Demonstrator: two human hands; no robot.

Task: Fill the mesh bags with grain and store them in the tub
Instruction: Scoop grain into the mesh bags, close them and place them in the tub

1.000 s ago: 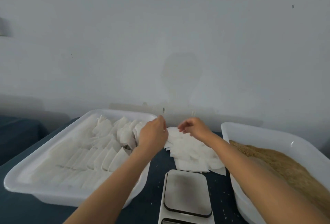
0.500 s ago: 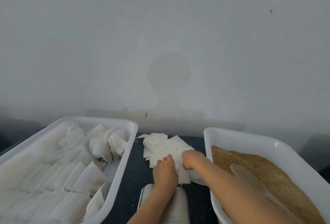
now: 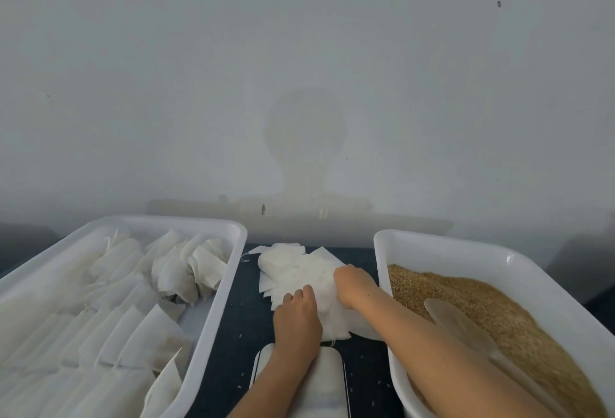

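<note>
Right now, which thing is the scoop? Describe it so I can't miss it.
Find the white tub on the right, the one with brown grain. The scoop lies on that grain beside the right forearm: pale, translucent, spoon-shaped, the only smooth thing among the loose kernels.

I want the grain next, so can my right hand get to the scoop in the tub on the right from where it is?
Probably yes. The right hand rests on the pile of empty bags right beside the grain tub; the scoop lies uncovered on the grain, and the tub is open on top.
</note>
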